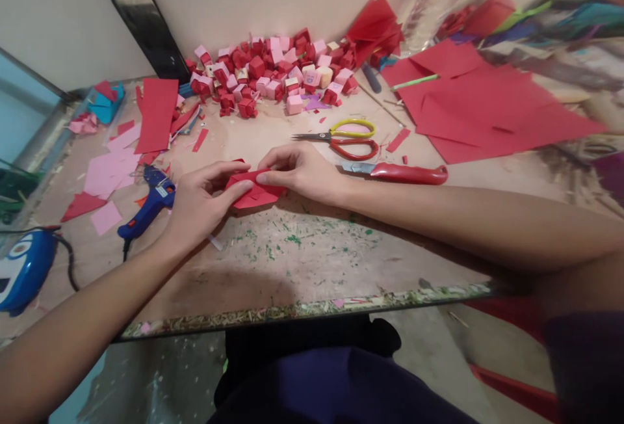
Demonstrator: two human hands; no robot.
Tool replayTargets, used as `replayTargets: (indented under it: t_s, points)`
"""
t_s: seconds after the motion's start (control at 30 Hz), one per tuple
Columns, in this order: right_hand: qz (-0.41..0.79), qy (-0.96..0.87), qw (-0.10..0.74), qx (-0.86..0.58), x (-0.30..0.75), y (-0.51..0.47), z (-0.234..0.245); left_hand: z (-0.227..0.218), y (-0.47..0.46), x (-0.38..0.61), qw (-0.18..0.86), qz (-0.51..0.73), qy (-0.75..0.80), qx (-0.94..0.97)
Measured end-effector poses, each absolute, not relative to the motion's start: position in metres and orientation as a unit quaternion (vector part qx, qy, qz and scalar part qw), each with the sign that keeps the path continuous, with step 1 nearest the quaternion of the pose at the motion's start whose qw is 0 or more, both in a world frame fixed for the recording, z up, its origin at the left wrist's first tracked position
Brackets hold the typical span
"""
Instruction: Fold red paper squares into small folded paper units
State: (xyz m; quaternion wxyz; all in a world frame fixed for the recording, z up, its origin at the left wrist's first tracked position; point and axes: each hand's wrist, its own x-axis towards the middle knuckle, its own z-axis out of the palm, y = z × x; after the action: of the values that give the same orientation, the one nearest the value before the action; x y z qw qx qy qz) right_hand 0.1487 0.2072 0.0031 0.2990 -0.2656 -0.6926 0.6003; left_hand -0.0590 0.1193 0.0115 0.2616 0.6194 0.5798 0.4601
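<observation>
A small piece of red paper (253,191) lies folded on the wooden table (292,261), near the middle. My left hand (202,199) pinches its left side, thumb on top and fingers curled under. From the right, my right hand (302,170) presses down on the paper's upper right edge with its fingertips closed on it. Both hands touch the same piece.
Scissors (348,138) and a red-handled knife (400,172) lie just behind my right hand. A blue glue gun (149,206) rests left of my left hand. A heap of red and pink paper cubes (273,76) sits at the back, red sheets (482,108) at right, pink scraps (110,173) at left.
</observation>
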Motion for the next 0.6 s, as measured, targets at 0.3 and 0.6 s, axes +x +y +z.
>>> replayTargets:
  t_s: [0.3,0.6]
  points:
    - [0.576,-0.722,0.289,-0.252,0.1510,0.2050,0.0059,0.0152,0.1221,-0.0589,0.290,0.478,0.566,0.606]
    - [0.589,-0.701,0.313,-0.253,0.1513,0.2046,0.0045,0.0098,0.1255,-0.0681,0.330,0.512,0.550,0.572]
